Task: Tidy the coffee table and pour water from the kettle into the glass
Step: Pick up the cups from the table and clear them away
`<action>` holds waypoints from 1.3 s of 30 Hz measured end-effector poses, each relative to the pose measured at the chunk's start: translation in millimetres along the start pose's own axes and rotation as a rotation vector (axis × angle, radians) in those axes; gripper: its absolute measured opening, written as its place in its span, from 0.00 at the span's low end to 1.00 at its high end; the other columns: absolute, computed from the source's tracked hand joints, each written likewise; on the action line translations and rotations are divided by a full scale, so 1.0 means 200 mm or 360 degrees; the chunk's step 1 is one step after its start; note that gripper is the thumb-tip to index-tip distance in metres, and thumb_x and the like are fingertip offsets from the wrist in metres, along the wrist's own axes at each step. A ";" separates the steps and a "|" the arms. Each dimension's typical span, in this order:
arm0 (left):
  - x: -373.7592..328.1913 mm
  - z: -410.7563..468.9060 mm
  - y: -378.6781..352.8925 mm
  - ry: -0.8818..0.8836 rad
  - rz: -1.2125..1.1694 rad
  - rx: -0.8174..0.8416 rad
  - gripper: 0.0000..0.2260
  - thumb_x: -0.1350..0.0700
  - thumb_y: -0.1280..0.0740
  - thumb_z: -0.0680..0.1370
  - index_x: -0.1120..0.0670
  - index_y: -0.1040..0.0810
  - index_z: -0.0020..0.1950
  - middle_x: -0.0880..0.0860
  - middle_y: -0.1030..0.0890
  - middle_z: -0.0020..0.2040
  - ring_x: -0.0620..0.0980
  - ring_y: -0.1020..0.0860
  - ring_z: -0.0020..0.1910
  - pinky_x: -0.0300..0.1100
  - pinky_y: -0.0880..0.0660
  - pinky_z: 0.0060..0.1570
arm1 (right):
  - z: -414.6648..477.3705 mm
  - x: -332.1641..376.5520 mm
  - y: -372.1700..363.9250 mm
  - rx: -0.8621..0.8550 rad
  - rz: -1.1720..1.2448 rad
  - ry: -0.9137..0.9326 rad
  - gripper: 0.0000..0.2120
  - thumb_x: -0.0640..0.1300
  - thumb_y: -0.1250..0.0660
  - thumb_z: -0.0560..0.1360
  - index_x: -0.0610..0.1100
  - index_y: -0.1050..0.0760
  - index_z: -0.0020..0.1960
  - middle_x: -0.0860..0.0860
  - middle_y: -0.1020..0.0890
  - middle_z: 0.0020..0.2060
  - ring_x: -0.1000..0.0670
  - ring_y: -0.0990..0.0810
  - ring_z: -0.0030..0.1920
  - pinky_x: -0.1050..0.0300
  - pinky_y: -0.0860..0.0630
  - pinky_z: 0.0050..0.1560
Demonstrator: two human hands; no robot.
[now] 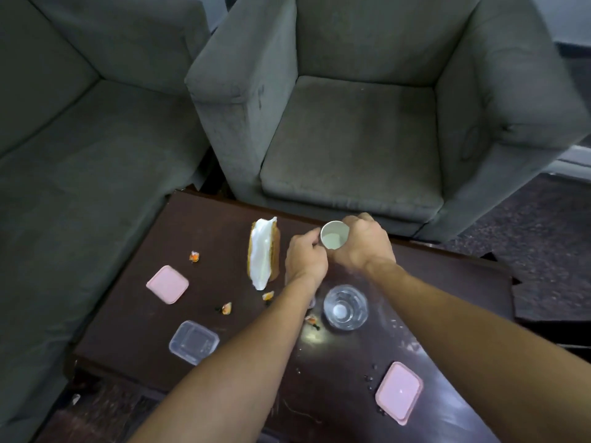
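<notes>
My right hand (364, 243) grips a white paper cup (334, 235) above the far side of the dark coffee table (224, 219). My left hand (303, 259) is beside it with curled fingers touching the cup's rim. A clear glass (345, 307) stands upright on the table just below both hands. No kettle is in view. A tissue box (263, 252) with white tissue lies left of my hands. Several orange candy wrappers (194, 256) are scattered around it.
Two pink lids (167, 284) (399, 391) and a clear plastic container (194, 342) lie on the table. A grey armchair (351, 139) stands behind the table and a grey sofa (80, 155) to the left. Small dark crumbs sit near the right lid.
</notes>
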State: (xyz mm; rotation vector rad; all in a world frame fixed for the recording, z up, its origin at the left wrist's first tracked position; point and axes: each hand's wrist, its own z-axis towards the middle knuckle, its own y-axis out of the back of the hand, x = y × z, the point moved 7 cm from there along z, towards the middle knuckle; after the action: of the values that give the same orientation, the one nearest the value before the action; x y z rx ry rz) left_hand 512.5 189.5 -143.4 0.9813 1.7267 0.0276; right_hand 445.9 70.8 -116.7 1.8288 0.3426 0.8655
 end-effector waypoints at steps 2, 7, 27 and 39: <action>-0.11 -0.05 -0.10 -0.0020 -0.0080 0.0027 0.22 0.65 0.41 0.76 0.48 0.16 0.63 0.54 0.16 0.59 0.58 0.20 0.61 0.52 0.23 0.62 | -0.03 -0.12 0.16 -0.0017 0.0009 -0.0020 0.30 0.66 0.22 0.62 0.46 0.21 0.53 0.51 0.27 0.47 0.44 0.20 0.47 0.55 0.27 0.46; -0.43 -0.25 -0.51 -0.0123 -0.0327 0.0200 0.23 0.68 0.43 0.73 0.52 0.15 0.56 0.54 0.13 0.52 0.58 0.15 0.54 0.54 0.19 0.58 | -0.19 -0.53 0.61 -0.0098 -0.0099 -0.0095 0.35 0.66 0.19 0.61 0.45 0.20 0.58 0.48 0.24 0.49 0.41 0.18 0.53 0.51 0.21 0.53; -1.34 -1.70 -2.41 -0.0453 -0.0201 0.1384 0.28 0.60 0.41 0.67 0.45 0.18 0.64 0.44 0.14 0.55 0.51 0.16 0.58 0.56 0.21 0.63 | -1.31 -2.55 1.91 -0.0157 -0.0323 -0.0925 0.23 0.58 0.17 0.58 0.46 0.18 0.45 0.48 0.16 0.40 0.45 0.19 0.41 0.55 0.24 0.38; -1.17 -1.97 -3.00 -0.0215 -0.0002 0.1677 0.22 0.71 0.42 0.80 0.55 0.22 0.69 0.47 0.21 0.49 0.47 0.22 0.48 0.40 0.23 0.50 | -1.58 -3.15 1.77 0.0113 -0.0241 -0.1173 0.27 0.56 0.15 0.58 0.45 0.16 0.52 0.47 0.14 0.47 0.45 0.19 0.44 0.57 0.23 0.42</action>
State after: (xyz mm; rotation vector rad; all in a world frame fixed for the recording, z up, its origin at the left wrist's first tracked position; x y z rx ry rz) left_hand -144.7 -178.0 -81.5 1.6679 1.5821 -1.0113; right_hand -269.7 -234.3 11.4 2.0160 0.0361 0.0423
